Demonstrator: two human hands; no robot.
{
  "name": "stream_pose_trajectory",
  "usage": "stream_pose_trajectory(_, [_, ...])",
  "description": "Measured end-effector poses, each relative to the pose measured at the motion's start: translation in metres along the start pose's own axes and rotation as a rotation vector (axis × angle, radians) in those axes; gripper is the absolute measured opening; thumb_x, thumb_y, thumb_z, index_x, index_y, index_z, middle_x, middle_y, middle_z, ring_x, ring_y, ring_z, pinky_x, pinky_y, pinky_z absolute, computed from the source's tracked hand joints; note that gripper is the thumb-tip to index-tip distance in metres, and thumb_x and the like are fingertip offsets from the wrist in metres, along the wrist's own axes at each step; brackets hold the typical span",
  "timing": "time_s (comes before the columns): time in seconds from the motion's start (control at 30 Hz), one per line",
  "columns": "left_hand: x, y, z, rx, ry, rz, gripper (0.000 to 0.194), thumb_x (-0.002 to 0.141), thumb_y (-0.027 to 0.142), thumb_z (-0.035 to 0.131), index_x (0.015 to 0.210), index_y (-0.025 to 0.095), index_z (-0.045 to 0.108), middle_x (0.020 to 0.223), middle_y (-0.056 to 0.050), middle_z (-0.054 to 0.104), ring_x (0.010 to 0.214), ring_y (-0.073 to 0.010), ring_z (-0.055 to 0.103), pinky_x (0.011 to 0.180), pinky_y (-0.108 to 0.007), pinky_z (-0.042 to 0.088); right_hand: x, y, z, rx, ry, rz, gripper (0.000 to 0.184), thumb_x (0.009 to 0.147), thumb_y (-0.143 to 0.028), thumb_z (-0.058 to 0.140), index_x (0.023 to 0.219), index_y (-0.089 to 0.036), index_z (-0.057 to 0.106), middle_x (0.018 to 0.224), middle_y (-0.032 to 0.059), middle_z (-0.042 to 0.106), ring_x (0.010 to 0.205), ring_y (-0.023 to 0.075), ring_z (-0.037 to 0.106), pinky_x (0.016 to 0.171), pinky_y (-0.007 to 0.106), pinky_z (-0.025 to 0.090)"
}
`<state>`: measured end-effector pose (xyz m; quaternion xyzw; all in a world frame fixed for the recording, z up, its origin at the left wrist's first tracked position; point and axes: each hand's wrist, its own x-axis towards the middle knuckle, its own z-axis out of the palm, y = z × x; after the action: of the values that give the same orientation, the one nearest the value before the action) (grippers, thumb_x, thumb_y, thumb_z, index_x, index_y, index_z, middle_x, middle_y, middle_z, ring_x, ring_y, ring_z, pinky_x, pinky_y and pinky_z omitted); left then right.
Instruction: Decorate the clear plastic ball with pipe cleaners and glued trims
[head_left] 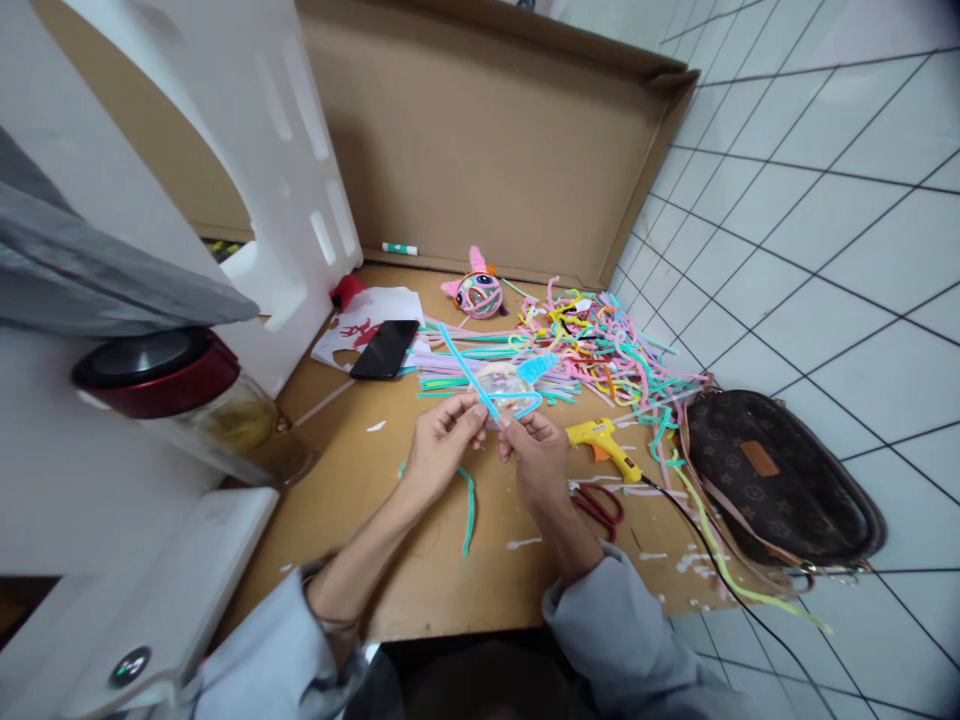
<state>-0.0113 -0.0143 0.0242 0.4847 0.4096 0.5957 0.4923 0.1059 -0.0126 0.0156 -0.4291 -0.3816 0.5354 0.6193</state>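
Observation:
A light blue pipe cleaner (463,367) is pinched between the fingertips of both hands, bent so that one end slants up to the left and a loop bows out to the right. My left hand (442,440) grips it at the bend, and my right hand (538,455) holds it just beside. Right behind the fingers is a clear round ball (495,378) with a coiled blue ear-shaped piece (537,368); whether a hand touches the ball cannot be seen. Below the hands lies a loose green pipe cleaner (470,510).
Pipe cleaners (592,345) lie heaped beyond, near a pink-eared ball (478,293). A yellow glue gun (606,440), red-handled scissors (604,508) and a brown bag (780,480) are to the right. To the left are a phone (385,350) and a lidded glass container (240,425).

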Motion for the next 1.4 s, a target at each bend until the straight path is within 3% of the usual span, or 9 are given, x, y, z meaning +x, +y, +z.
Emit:
stream_pose_trajectory(0.27, [0.0,-0.005,-0.002,0.021,0.026,0.038,0.04,0.077,0.054,0.069,0.073,0.014,0.066,0.058,0.001,0.057,0.051,-0.009,0.048,0.049,-0.021,0.039,0.0,0.002,0.0,-0.01,-0.023,-0.019,0.024,0.063,-0.035,0.074,0.057,-0.018,0.058,0.047,-0.005,0.056,0.04,0.0061,0.043,0.042,0.021,0.034])
stream_pose_trajectory(0.47, [0.001,-0.006,-0.003,0.078,0.083,0.032,0.037,0.076,0.051,0.071,0.068,0.014,0.067,0.052,0.002,0.055,0.046,-0.0076,0.045,0.046,-0.021,0.036,-0.003,0.004,-0.001,-0.015,-0.055,-0.024,0.024,0.067,-0.036,0.073,0.058,-0.018,0.058,0.049,-0.0047,0.056,0.041,0.0064,0.043,0.043,0.021,0.034])
stream_pose_trajectory(0.63, [0.004,0.004,-0.006,-0.022,0.07,-0.023,0.037,0.07,0.049,0.077,0.063,0.015,0.065,0.051,0.003,0.054,0.043,-0.006,0.041,0.042,-0.02,0.031,-0.001,0.006,-0.006,0.01,-0.148,-0.056,0.015,0.072,-0.033,0.065,0.066,-0.019,0.064,0.054,-0.0022,0.06,0.047,0.0099,0.05,0.048,0.024,0.04])
stream_pose_trajectory(0.73, [0.005,0.011,-0.008,-0.157,-0.019,-0.076,0.042,0.065,0.051,0.08,0.059,0.015,0.06,0.049,0.004,0.05,0.041,-0.0043,0.035,0.04,-0.019,0.027,0.004,0.005,-0.011,-0.039,-0.097,-0.163,0.011,0.073,-0.029,0.065,0.078,-0.02,0.07,0.065,-0.0011,0.065,0.056,0.0119,0.055,0.054,0.026,0.045])
stream_pose_trajectory(0.8, [0.003,0.014,-0.009,-0.208,-0.136,-0.148,0.045,0.063,0.052,0.081,0.057,0.014,0.057,0.047,0.005,0.048,0.04,-0.0033,0.033,0.04,-0.019,0.024,0.008,0.003,-0.015,-0.108,-0.06,-0.292,0.021,0.075,-0.028,0.068,0.095,-0.023,0.073,0.087,0.0025,0.069,0.07,0.0144,0.061,0.064,0.029,0.051])
stream_pose_trajectory(0.93, [-0.002,0.014,-0.007,-0.182,-0.325,-0.233,0.049,0.065,0.054,0.08,0.055,0.014,0.055,0.043,0.006,0.043,0.039,-0.0032,0.032,0.041,-0.019,0.022,0.015,0.003,-0.023,-0.338,-0.137,-0.607,0.031,0.088,-0.03,0.059,0.117,-0.03,0.071,0.123,0.0077,0.059,0.092,0.0182,0.062,0.081,0.036,0.054])
stream_pose_trajectory(1.13, [-0.005,0.01,-0.007,-0.154,-0.445,-0.176,0.048,0.07,0.056,0.077,0.059,0.014,0.058,0.046,0.005,0.044,0.041,-0.0041,0.033,0.043,-0.02,0.025,0.015,0.006,-0.027,-0.664,-0.193,-0.87,0.027,0.093,-0.027,0.056,0.112,-0.034,0.073,0.142,0.0063,0.048,0.112,0.0241,0.056,0.094,0.044,0.05])
stream_pose_trajectory(1.3, [-0.006,0.01,-0.01,-0.085,-0.429,-0.129,0.046,0.071,0.058,0.075,0.061,0.015,0.06,0.048,0.004,0.046,0.043,-0.0062,0.036,0.045,-0.022,0.028,0.008,-0.006,-0.025,-0.734,-0.166,-0.926,0.014,0.091,-0.026,0.058,0.096,-0.028,0.071,0.138,0.0059,0.055,0.13,0.0279,0.048,0.108,0.05,0.039])
stream_pose_trajectory(1.4, [-0.006,0.011,-0.01,-0.035,-0.385,-0.09,0.049,0.071,0.061,0.074,0.06,0.016,0.061,0.047,0.004,0.045,0.044,-0.0071,0.036,0.045,-0.022,0.029,0.009,-0.008,-0.024,-0.694,-0.18,-0.962,0.015,0.093,-0.027,0.053,0.087,-0.028,0.067,0.11,0.0059,0.07,0.116,0.0253,0.059,0.104,0.049,0.043])
